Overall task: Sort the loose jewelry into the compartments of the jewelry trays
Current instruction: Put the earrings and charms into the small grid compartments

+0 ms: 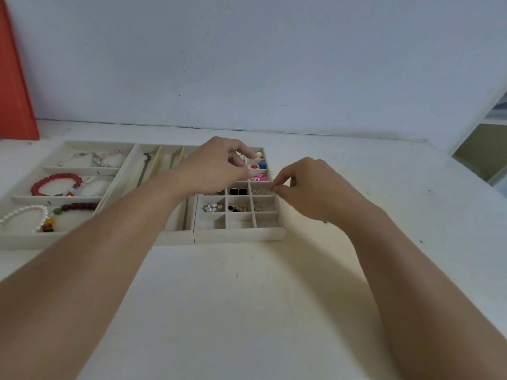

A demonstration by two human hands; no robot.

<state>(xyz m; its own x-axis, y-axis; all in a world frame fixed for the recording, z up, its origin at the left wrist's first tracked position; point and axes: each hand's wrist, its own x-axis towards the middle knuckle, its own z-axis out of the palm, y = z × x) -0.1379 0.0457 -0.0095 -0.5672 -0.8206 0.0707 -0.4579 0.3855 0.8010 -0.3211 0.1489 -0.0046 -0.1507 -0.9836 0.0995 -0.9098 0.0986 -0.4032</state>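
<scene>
I am scanning this head view for anything to read, and I am finding no text, label, brand, number or sign. I am seeing only plain, unprinted surfaces on the cream jewelry trays [238,234], the white tabletop [247,297], the pale wall [247,64] and the orange-red panel [13,78] at the far left.
</scene>
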